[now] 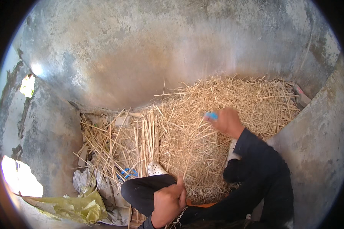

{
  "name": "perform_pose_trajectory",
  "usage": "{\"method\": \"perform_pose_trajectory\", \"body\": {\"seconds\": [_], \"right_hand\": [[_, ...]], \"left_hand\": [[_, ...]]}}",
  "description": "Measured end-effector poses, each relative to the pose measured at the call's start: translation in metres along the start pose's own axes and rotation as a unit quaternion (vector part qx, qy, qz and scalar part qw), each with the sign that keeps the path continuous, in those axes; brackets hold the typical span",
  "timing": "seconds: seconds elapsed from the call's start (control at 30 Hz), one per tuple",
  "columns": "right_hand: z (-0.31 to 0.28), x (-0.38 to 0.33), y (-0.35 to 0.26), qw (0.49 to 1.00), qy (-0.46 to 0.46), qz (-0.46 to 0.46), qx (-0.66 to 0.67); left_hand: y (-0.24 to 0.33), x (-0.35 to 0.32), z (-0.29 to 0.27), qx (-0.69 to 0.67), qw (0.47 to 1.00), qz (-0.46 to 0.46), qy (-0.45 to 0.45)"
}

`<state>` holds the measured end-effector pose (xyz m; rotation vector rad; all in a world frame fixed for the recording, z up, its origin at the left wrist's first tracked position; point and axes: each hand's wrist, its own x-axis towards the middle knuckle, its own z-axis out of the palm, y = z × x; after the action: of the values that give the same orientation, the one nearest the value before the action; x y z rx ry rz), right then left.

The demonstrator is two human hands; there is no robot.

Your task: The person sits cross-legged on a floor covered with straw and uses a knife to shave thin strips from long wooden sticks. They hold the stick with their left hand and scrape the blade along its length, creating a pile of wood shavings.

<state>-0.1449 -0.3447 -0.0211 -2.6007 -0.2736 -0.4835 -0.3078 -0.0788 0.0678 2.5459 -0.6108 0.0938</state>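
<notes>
My left hand [168,202] is low in the middle, above my bent leg. Its fingers are curled, with thumb and index finger together and pointing up the picture. What they hold, if anything, is too thin to make out against the straw. Below this hand hangs a pale, twisted strip [178,218]. Farther off and to the right, my right hand [228,121] is closed round a small blue object [211,115]. Motion blurs that hand, and the object's kind cannot be told. Beneath both hands spreads a heap of pale, dry straw-like shavings [202,152].
Longer split strips [151,133] lie to the left of the heap. Nearby are a blue scrap [129,174], white sheeting [82,179] and a yellow-green sack [78,206]. My pale clogs [156,168] stand among the shavings. Stained concrete walls [141,49] enclose the space.
</notes>
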Motion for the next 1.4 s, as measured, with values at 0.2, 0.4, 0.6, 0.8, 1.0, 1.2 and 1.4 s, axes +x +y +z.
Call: {"method": "perform_pose_trajectory", "body": {"seconds": [0.2,0.4,0.6,0.8,1.0,1.2,1.4], "right_hand": [[-0.016,-0.021,-0.034,0.988,-0.069,-0.127,0.062],[-0.022,0.053,0.082,0.988,-0.004,0.152,-0.038],[-0.034,0.036,0.073,0.987,0.011,0.16,0.02],[-0.019,-0.035,-0.045,0.99,-0.005,-0.112,0.086],[-0.018,-0.024,-0.04,0.997,-0.052,-0.049,0.005],[-0.011,-0.032,-0.047,0.993,-0.093,-0.068,0.005],[-0.015,-0.026,-0.04,0.991,-0.101,-0.081,0.032]], "left_hand": [[0.012,-0.007,-0.01,-0.063,0.996,0.003,0.056],[0.013,-0.026,-0.007,-0.089,0.996,0.007,0.02],[-0.013,-0.02,0.01,-0.352,0.91,-0.217,-0.038],[-0.015,0.007,0.023,-0.571,0.769,-0.288,-0.003],[0.002,0.011,0.023,-0.548,0.787,-0.283,-0.021],[0.009,0.013,0.017,-0.566,0.768,-0.295,-0.047],[0.017,0.013,0.024,-0.722,0.634,-0.273,-0.057]]}}
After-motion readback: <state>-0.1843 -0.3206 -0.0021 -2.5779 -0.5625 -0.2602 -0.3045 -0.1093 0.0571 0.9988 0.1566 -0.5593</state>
